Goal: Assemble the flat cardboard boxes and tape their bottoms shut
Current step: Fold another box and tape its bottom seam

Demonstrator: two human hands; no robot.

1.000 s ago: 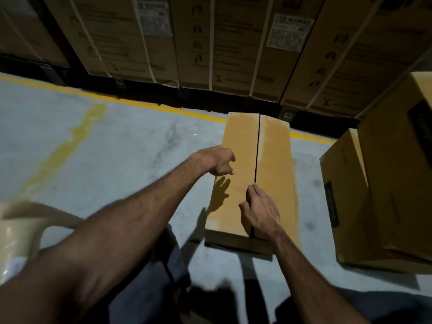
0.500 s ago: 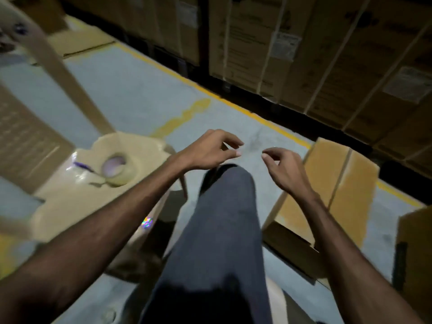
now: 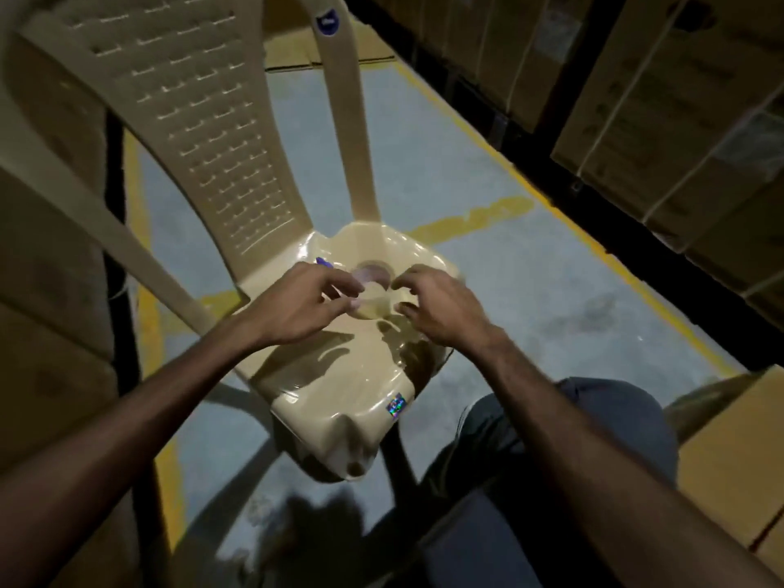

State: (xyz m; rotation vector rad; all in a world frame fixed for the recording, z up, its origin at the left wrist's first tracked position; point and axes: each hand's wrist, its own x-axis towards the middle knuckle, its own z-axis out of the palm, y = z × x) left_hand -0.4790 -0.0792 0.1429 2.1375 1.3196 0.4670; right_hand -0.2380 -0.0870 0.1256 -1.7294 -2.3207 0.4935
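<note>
A roll of clear tape (image 3: 374,285) lies on the seat of a beige plastic chair (image 3: 339,388). My left hand (image 3: 303,305) reaches to the roll's left edge, its fingers loosely curved and its fingertips at the rim. On the roll's right side is my right hand (image 3: 439,305), with thumb and forefinger spread around that edge. The roll still rests on the seat, and neither hand plainly grips it. One corner of a brown cardboard box (image 3: 729,460) shows at the lower right, beside my knee (image 3: 564,422).
A purple pen (image 3: 322,261) lies on the seat behind my left hand. Strapped cartons (image 3: 679,99) are stacked along the right behind a yellow floor line (image 3: 551,214). Flat cardboard (image 3: 297,53) lies on the floor beyond the chair back. More cartons stand at the left.
My view has swung left from the folded box to the chair. Both hands left the box's flaps and travelled to the tape roll on the seat.
</note>
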